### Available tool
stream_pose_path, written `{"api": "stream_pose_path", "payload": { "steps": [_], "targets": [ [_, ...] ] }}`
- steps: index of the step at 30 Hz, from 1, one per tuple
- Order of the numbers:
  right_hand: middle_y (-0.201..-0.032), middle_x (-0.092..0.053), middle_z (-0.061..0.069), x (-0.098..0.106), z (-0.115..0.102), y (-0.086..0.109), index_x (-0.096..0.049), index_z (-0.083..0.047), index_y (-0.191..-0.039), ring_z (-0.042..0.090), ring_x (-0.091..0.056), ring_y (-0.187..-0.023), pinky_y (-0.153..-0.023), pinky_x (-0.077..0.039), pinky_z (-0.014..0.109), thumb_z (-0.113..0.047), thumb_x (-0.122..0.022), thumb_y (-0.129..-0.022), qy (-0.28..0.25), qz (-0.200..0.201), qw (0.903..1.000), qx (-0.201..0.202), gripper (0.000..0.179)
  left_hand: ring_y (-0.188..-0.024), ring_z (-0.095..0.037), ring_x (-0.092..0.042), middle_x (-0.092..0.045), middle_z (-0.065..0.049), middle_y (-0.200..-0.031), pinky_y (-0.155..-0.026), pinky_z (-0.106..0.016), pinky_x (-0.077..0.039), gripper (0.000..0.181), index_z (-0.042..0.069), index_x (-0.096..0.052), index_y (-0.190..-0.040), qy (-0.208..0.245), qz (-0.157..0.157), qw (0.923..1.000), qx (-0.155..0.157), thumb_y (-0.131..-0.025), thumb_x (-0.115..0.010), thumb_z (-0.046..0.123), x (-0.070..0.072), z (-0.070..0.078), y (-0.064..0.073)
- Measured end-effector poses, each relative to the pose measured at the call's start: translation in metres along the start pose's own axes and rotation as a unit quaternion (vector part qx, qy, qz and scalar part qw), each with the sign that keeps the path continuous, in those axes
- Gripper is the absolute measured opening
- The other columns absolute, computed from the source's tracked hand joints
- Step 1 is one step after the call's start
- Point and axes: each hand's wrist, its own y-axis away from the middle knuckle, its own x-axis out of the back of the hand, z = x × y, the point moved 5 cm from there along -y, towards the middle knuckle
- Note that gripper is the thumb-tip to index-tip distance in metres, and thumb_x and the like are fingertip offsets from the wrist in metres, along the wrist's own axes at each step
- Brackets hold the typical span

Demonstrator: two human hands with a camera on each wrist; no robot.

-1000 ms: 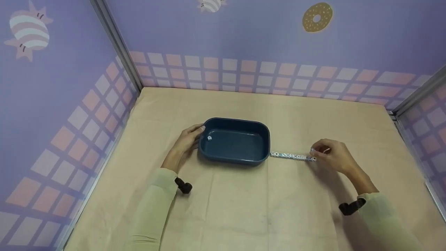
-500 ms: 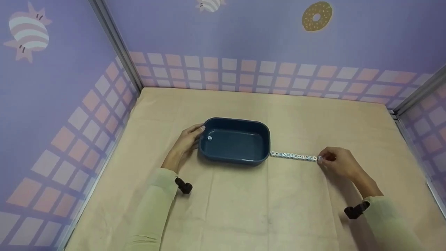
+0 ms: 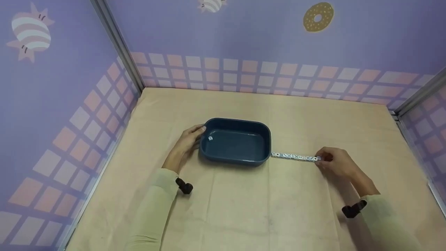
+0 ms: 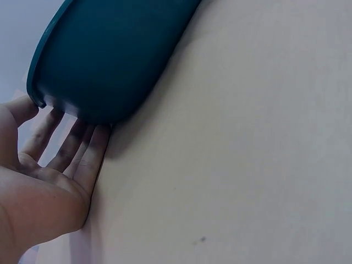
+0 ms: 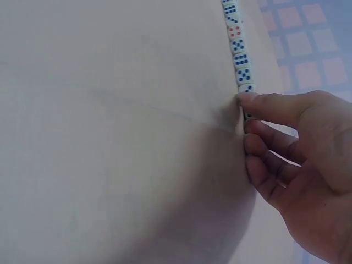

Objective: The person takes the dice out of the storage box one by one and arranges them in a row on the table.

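A dark blue-green rectangular basin (image 3: 237, 162) sits mid-table, with a single white die (image 3: 210, 138) inside near its left end. My left hand (image 3: 188, 141) is at that end, thumb tip at the rim and fingers extended against the outer wall (image 4: 104, 82). From the basin's lower right side, a straight row of white dice (image 3: 294, 157) runs rightward, showing blue and red pips in the right wrist view. At the row's right end my right hand (image 3: 336, 160) pinches a die (image 5: 248, 116) between thumb and fingers, covering most of it. The other fingers curl beside it.
A pale beige cloth (image 3: 240, 209) with fold lines covers the table. Purple wall panels (image 3: 244, 31) with a pink and white grid enclose its back and sides, joined by metal corner posts (image 3: 118, 42). Dark wrist cameras (image 3: 184, 185) sit at both sleeves.
My right hand has brought a die from just above the row down to its right end, then shifted slightly left against the row. My left hand and the basin have stayed put.
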Motion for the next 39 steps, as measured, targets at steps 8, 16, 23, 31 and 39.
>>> {"api": "stream_pose_path", "payload": {
  "steps": [8, 16, 23, 31, 39],
  "targets": [
    [-0.091, -0.067, 0.007, -0.003, 0.002, 0.002, -0.075, -0.007, -0.112, 0.023, -0.058, -0.08, -0.065, -0.049, 0.026, -0.005, -0.076, -0.098, -0.011, 0.029, 0.9995, 0.007, 0.014, -0.133, -0.028, -0.062, -0.063, -0.011, -0.145, -0.108, -0.043, -0.052, 0.049, 0.014, -0.061, -0.149, -0.002, -0.005, 1.0, -0.006, -0.106, -0.067, 0.039, 0.0, 0.0, 0.0],
    [-0.092, -0.067, 0.008, -0.004, 0.002, 0.003, -0.075, -0.006, -0.113, 0.023, -0.058, -0.081, -0.066, -0.049, 0.026, -0.006, -0.077, -0.098, -0.011, 0.037, 0.9991, 0.017, 0.016, -0.131, -0.027, -0.063, -0.065, -0.01, -0.143, -0.107, -0.041, -0.052, 0.046, 0.015, -0.061, -0.148, 0.002, -0.006, 0.9999, -0.008, -0.107, -0.066, 0.037, 0.001, -0.001, 0.0],
    [-0.097, -0.065, 0.014, 0.008, -0.027, 0.009, -0.071, 0.001, -0.12, 0.026, -0.06, -0.084, -0.068, -0.049, 0.029, -0.008, -0.08, -0.096, 0.015, 0.074, 0.9964, 0.04, 0.027, -0.133, -0.026, -0.061, -0.063, -0.009, -0.145, -0.109, -0.042, -0.05, 0.048, 0.017, -0.06, -0.15, -0.01, -0.011, 0.9999, -0.005, -0.107, -0.065, 0.038, 0.001, 0.0, 0.001],
    [-0.104, -0.067, 0.015, -0.011, -0.096, -0.015, -0.072, 0.005, -0.117, 0.03, -0.065, -0.096, -0.081, -0.057, 0.05, -0.005, -0.082, -0.093, -0.029, 0.16, 0.9805, 0.111, 0.028, -0.135, -0.029, -0.06, -0.061, -0.012, -0.149, -0.108, -0.041, -0.051, 0.052, 0.014, -0.058, -0.152, -0.009, -0.01, 0.9999, -0.004, -0.107, -0.065, 0.04, 0.005, 0.001, 0.001],
    [-0.103, -0.07, 0.01, -0.054, -0.168, -0.056, -0.075, 0.001, -0.112, 0.024, -0.069, -0.093, -0.08, -0.06, 0.047, -0.005, -0.081, -0.094, -0.083, 0.143, 0.9688, 0.185, 0.02, -0.128, -0.026, -0.065, -0.065, -0.01, -0.143, -0.101, -0.037, -0.056, 0.047, 0.016, -0.061, -0.149, -0.014, 0.005, 0.9999, -0.002, -0.107, -0.065, 0.038, 0.0, 0.001, 0.0]
  ]
}}
